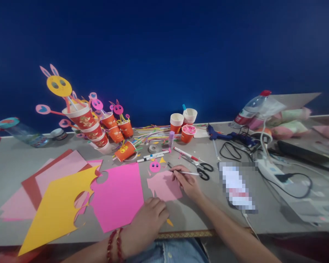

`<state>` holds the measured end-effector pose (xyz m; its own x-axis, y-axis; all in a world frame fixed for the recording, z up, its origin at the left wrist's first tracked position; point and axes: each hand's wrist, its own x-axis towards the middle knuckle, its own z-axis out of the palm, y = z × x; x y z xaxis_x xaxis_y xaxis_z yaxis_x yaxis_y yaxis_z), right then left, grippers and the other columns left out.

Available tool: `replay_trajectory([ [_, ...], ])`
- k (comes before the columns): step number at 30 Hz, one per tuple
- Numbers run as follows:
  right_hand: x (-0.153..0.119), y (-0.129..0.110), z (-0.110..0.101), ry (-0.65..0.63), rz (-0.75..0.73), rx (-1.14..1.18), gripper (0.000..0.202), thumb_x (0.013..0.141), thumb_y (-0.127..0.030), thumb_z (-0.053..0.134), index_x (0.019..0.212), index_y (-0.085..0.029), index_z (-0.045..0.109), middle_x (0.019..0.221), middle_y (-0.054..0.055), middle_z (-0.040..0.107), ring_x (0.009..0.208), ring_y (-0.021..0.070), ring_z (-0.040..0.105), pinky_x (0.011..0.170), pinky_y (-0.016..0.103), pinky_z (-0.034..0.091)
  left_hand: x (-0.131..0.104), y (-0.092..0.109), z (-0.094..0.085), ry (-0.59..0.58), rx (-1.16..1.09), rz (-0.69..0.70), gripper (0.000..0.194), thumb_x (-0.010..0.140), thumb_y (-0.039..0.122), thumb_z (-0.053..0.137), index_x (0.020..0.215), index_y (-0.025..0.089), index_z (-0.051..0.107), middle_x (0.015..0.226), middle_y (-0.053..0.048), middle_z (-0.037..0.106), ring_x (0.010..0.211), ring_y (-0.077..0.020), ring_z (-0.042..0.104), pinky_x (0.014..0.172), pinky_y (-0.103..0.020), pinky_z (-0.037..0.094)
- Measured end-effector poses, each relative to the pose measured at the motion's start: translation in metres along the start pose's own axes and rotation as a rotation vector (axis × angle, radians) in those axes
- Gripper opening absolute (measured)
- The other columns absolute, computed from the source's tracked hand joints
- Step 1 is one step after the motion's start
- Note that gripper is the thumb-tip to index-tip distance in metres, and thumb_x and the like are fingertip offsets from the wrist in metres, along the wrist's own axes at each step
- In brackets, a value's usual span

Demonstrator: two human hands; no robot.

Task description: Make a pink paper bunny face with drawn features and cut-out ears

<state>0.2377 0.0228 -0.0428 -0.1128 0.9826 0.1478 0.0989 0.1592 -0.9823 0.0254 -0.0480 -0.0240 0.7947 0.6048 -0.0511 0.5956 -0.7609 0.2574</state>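
My right hand [185, 180] pinches a slim pen [182, 172] whose dark end points up and left. Beneath that hand lies a small light pink paper [164, 186] with an irregular cut edge. Palm down by the paper's lower edge rests my left hand [152, 215], fingers lying slightly bent and apparently holding nothing; its fingertips are partly hidden. Just above the paper is a small pink round face cutout [155, 166] with two eyes. A bright pink sheet [120, 197] with cut notches lies left of my left hand. Black-handled scissors [204, 171] lie beyond my right hand.
A cut yellow sheet [57, 201] overlaps other papers on the left. Decorated cups [84, 120] with rabbit faces stand behind. Markers [153, 157], a glue stick [171, 138] and thin coloured sticks [148, 135] lie mid-table. A phone [237, 188], cables and a power strip [276, 175] are right.
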Motion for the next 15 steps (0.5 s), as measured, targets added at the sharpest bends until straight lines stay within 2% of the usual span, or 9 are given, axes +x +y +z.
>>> replay_trajectory([
  [4,0.000,0.000,-0.001,0.007,-0.018,0.003,0.032,0.098,-0.050,0.052,0.101,-0.020,0.066,0.073,0.002,0.063,0.056,0.0148,0.052,0.049,0.025,0.039,0.001,0.000,0.005,0.011,0.015,0.026,0.004,0.094,0.014,0.057,0.097,0.017,0.055,0.102,-0.004,0.060,0.094,-0.0226,0.053,0.085,-0.037,0.043],
  [7,0.000,0.002,-0.003,0.017,-0.026,0.001,0.032,0.098,-0.049,0.052,0.101,-0.020,0.066,0.074,0.003,0.063,0.056,0.0143,0.051,0.047,0.025,0.038,0.003,-0.004,-0.002,-0.004,-0.017,0.058,0.007,0.092,0.012,0.057,0.096,0.018,0.055,0.101,-0.004,0.062,0.092,-0.0217,0.054,0.085,-0.036,0.043],
  [9,0.001,0.003,-0.004,0.049,-0.035,-0.014,0.031,0.098,-0.048,0.052,0.102,-0.020,0.066,0.076,0.003,0.063,0.057,0.0139,0.051,0.045,0.024,0.037,0.009,-0.013,-0.018,0.012,-0.071,0.066,0.008,0.092,0.011,0.055,0.094,0.019,0.056,0.098,-0.003,0.063,0.090,-0.0207,0.055,0.085,-0.036,0.043],
  [11,0.003,0.004,-0.006,0.089,-0.043,-0.029,0.030,0.099,-0.046,0.052,0.104,-0.020,0.066,0.077,0.003,0.063,0.058,0.0139,0.052,0.045,0.024,0.038,0.022,-0.030,-0.040,0.096,-0.108,-0.031,0.013,0.096,0.011,0.049,0.096,0.019,0.059,0.097,-0.004,0.065,0.091,-0.0204,0.056,0.085,-0.035,0.043],
  [13,0.004,0.004,-0.007,0.116,-0.049,-0.043,0.028,0.098,-0.045,0.052,0.105,-0.021,0.066,0.078,0.003,0.063,0.058,0.0140,0.052,0.046,0.024,0.039,0.043,-0.052,-0.061,0.163,-0.098,-0.107,0.017,0.097,0.011,0.046,0.099,0.019,0.062,0.100,-0.005,0.067,0.097,-0.0214,0.059,0.089,-0.035,0.044],
  [15,0.006,0.004,-0.009,0.129,-0.062,-0.079,0.026,0.099,-0.043,0.052,0.106,-0.022,0.066,0.078,0.003,0.064,0.057,0.0144,0.053,0.048,0.026,0.042,0.068,-0.074,-0.073,0.186,-0.068,-0.184,0.019,0.098,0.011,0.046,0.096,0.018,0.063,0.099,-0.006,0.068,0.098,-0.0214,0.061,0.090,-0.034,0.045],
])
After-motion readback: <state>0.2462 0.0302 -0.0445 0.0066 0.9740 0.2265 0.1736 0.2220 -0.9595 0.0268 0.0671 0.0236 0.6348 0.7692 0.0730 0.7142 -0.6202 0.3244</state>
